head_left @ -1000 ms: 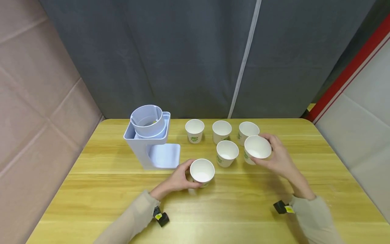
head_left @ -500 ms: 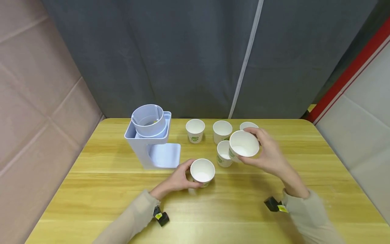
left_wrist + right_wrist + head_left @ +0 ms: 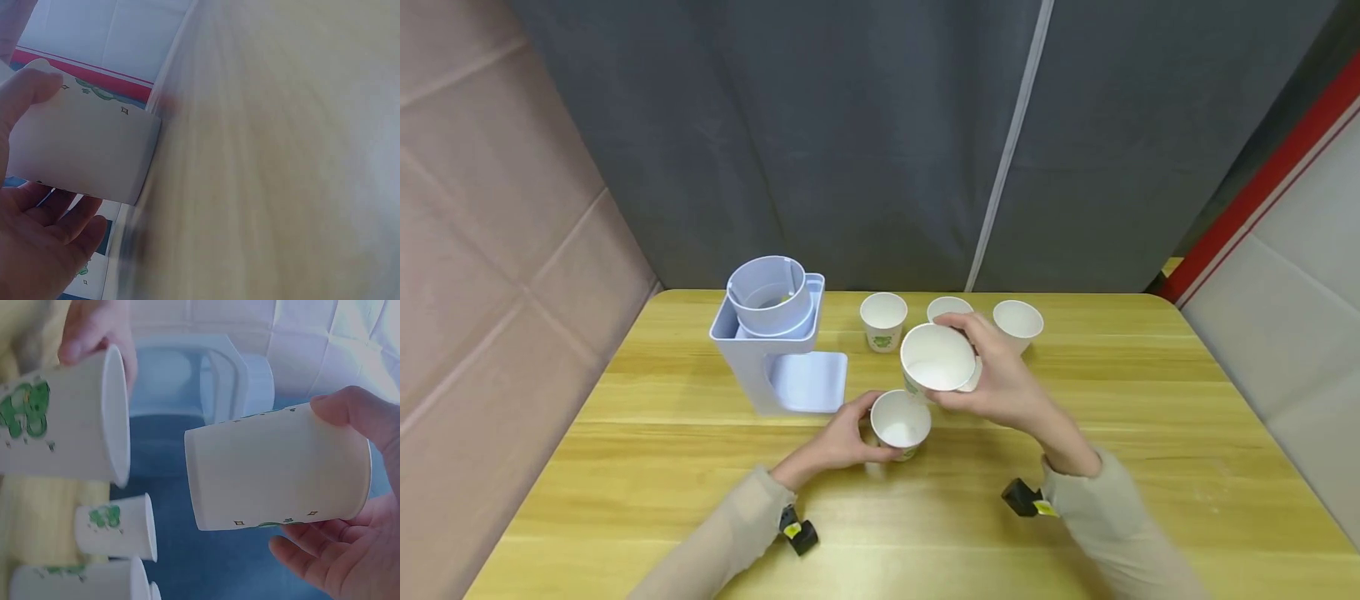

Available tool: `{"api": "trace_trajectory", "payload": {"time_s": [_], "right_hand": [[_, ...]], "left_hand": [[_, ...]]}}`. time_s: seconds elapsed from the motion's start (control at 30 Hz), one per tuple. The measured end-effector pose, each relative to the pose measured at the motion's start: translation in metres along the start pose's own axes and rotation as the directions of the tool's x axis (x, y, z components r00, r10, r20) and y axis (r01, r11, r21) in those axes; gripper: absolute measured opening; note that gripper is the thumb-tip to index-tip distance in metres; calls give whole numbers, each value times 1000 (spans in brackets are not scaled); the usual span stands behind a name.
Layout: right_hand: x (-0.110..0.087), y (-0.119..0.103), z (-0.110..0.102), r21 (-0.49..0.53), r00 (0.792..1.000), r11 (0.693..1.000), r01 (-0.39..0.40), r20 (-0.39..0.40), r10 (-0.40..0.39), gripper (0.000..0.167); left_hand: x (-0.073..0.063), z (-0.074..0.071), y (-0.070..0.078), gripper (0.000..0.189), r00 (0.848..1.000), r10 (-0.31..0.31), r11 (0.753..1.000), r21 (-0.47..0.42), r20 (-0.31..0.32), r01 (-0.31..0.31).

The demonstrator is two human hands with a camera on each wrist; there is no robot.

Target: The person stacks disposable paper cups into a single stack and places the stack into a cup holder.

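In the head view, my left hand [image 3: 841, 440] grips a white paper cup [image 3: 901, 427] upright at the table's middle, thumb and fingers on opposite sides. My right hand [image 3: 1003, 387] holds another paper cup [image 3: 936, 360] by its side, just behind and above the first one. The right wrist view shows this held cup [image 3: 275, 472] well clear of the table, with the left hand's cup [image 3: 53, 422] beside it. Both look empty inside. Green printed figures mark the cups' outer walls. Another cup [image 3: 973, 379] is mostly hidden behind the right hand and its cup.
Along the back stand a left cup [image 3: 883, 323], a middle cup [image 3: 950, 307] partly covered by my right hand, and a right cup [image 3: 1018, 323]. A pale blue plastic stand [image 3: 747, 371] with a round hopper [image 3: 767, 298] and a low tray [image 3: 812, 383] is at the left.
My right hand has carried its cup leftward from the right side, across the front of the standing cups, to beside the left hand's cup. The left hand and its cup have stayed put.
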State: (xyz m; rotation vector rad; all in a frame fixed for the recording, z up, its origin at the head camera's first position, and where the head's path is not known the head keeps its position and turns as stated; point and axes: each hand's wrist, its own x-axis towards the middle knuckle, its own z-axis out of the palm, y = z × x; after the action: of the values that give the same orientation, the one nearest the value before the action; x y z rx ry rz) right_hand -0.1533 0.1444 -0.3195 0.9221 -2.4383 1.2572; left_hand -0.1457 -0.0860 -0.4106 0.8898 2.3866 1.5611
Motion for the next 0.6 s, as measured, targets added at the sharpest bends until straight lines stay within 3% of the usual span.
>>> {"api": "trace_trajectory", "payload": {"time_s": [0.1,0.37,0.6], "right_hand": [[0,0,8,13,1000,1000,5,24,-5,73],[-3,7,27,12,998,1000,20,60,-21,74],[-8,14,37,20,995,1000,-2,99,0,73]], "left_hand": [[0,0,1,64,1000,13,1000,15,1,-13],[3,8,-36,68,999,40,999,4,-6,-40],[4,8,-41,70,997,75,997,-36,-1,-75]]}}
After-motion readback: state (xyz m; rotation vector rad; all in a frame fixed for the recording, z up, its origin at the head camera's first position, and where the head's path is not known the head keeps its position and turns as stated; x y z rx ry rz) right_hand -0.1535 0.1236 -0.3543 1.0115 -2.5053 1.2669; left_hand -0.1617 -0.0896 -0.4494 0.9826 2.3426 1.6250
